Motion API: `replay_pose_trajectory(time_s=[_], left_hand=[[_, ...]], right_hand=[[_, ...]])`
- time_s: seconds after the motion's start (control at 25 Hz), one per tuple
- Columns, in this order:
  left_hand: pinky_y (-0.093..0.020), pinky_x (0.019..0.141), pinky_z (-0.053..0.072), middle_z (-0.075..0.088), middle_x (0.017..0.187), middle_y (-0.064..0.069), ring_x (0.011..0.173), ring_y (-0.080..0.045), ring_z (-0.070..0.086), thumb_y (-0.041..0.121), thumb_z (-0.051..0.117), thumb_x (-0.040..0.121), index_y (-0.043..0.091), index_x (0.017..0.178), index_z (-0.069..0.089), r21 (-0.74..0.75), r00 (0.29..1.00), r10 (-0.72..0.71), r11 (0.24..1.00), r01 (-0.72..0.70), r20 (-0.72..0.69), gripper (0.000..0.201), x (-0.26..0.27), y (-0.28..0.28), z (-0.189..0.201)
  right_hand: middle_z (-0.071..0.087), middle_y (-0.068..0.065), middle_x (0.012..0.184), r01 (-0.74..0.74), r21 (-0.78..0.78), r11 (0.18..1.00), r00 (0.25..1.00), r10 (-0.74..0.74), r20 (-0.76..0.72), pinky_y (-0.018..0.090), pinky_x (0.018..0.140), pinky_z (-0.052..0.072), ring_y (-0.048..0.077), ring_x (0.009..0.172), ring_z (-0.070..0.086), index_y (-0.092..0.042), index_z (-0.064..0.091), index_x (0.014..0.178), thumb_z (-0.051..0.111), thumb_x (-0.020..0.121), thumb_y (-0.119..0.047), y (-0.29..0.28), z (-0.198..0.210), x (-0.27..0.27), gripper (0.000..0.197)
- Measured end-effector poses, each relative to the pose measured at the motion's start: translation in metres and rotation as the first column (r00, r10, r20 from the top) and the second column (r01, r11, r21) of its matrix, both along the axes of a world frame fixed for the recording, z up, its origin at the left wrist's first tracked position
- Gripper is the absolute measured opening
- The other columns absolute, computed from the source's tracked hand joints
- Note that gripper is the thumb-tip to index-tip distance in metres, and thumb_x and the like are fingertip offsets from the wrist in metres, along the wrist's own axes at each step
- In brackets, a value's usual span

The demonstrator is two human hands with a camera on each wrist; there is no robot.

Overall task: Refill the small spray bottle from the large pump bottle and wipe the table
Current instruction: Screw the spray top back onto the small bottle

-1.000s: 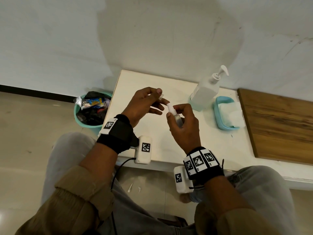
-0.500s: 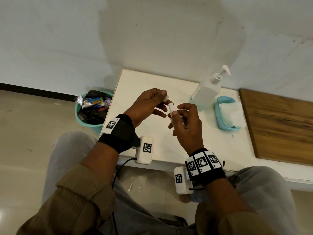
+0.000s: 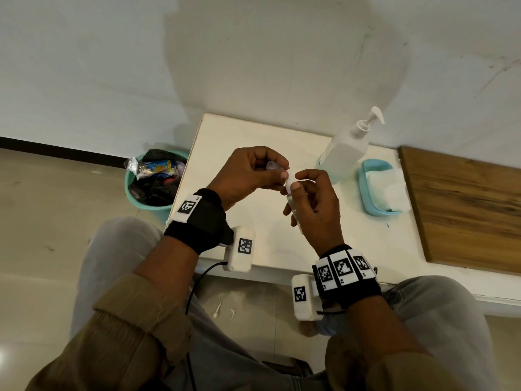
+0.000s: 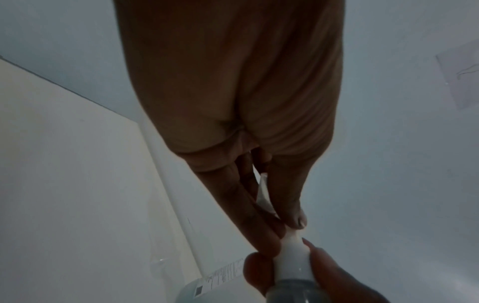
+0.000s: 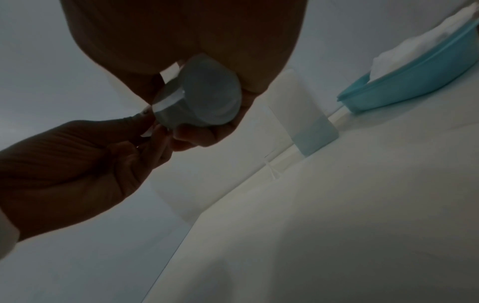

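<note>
Above the white table my right hand grips the small clear spray bottle upright, thumb and forefinger at its white sprayer top. My left hand pinches the bottle's small clear cap just left of that top, one fingertip touching it. In the left wrist view the cap lies between my fingers, right above the sprayer top. The right wrist view shows the bottle's round base. The large pump bottle stands at the table's back, near the wall.
A light blue tray holding white tissues sits right of the pump bottle. A wooden board covers the table's right part. A teal bin full of rubbish stands on the floor to the left.
My left hand has brought the cap right up to the sprayer top, and the hands now touch. The right hand has lifted the bottle slightly toward it.
</note>
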State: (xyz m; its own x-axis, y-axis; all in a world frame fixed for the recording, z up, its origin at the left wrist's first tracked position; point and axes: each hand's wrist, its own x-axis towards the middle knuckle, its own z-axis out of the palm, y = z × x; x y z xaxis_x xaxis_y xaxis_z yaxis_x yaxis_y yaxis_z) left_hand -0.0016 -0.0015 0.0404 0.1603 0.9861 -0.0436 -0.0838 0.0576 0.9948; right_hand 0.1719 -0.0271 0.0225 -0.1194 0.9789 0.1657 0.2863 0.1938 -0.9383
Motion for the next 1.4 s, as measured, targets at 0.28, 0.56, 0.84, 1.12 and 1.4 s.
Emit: replay_pose_trajectory(time_s=[0.28, 0.56, 0.84, 1.12, 1.4], left_hand=[[-0.037, 0.072, 0.060, 0.068, 0.086, -0.014, 0.075, -0.025, 0.067, -0.006, 0.070, 0.083, 0.005, 0.094, 0.068, 0.022, 0.999, -0.029, 0.999, 0.030, -0.024, 0.015, -0.003, 0.001, 0.000], [-0.028, 0.067, 0.058, 0.064, 0.083, -0.014, 0.068, -0.016, 0.065, -0.008, 0.063, 0.088, 0.003, 0.097, 0.066, 0.037, 0.993, -0.118, 0.992, 0.118, -0.005, 0.015, -0.004, -0.001, 0.001], [-0.033, 0.069, 0.060, 0.067, 0.099, -0.027, 0.076, -0.028, 0.067, -0.001, 0.063, 0.091, 0.006, 0.107, 0.070, 0.095, 0.964, -0.194, 0.972, 0.214, -0.182, 0.019, -0.006, -0.002, 0.002], [-0.038, 0.063, 0.061, 0.069, 0.077, -0.002, 0.063, -0.019, 0.065, 0.001, 0.063, 0.091, 0.006, 0.102, 0.069, 0.077, 0.927, -0.181, 0.973, 0.218, -0.329, 0.014, 0.000, -0.002, -0.002], [-0.040, 0.062, 0.061, 0.067, 0.075, 0.004, 0.060, -0.021, 0.064, 0.004, 0.068, 0.087, 0.008, 0.100, 0.067, 0.076, 0.919, -0.151, 0.979, 0.191, -0.364, 0.014, -0.004, -0.002, -0.002]], right_hand=[[0.068, 0.015, 0.085, -0.152, -0.222, 0.963, 0.965, 0.096, -0.242, 0.029, 0.045, 0.046, 0.027, 0.055, 0.058, -0.003, 0.051, 0.112, 0.044, 0.104, -0.014, -0.002, 0.011, 0.004, 0.016], [0.063, 0.016, 0.081, -0.271, -0.327, 0.905, 0.895, 0.112, -0.432, 0.025, 0.046, 0.043, 0.027, 0.051, 0.053, -0.012, 0.054, 0.101, 0.051, 0.097, -0.028, -0.001, 0.012, 0.006, 0.017], [0.063, 0.015, 0.080, -0.305, -0.401, 0.864, 0.881, 0.096, -0.463, 0.024, 0.045, 0.041, 0.024, 0.048, 0.050, -0.015, 0.055, 0.098, 0.057, 0.092, -0.028, -0.001, 0.008, 0.012, 0.015], [0.067, 0.018, 0.080, -0.186, -0.339, 0.922, 0.953, 0.085, -0.290, 0.028, 0.045, 0.043, 0.027, 0.051, 0.052, -0.008, 0.055, 0.101, 0.059, 0.097, -0.016, -0.003, 0.006, 0.014, 0.011], [0.066, 0.014, 0.096, -0.127, -0.214, 0.969, 0.989, 0.105, -0.107, 0.036, 0.049, 0.049, 0.022, 0.057, 0.057, -0.015, 0.058, 0.104, 0.065, 0.085, -0.021, -0.005, 0.003, 0.014, 0.021]])
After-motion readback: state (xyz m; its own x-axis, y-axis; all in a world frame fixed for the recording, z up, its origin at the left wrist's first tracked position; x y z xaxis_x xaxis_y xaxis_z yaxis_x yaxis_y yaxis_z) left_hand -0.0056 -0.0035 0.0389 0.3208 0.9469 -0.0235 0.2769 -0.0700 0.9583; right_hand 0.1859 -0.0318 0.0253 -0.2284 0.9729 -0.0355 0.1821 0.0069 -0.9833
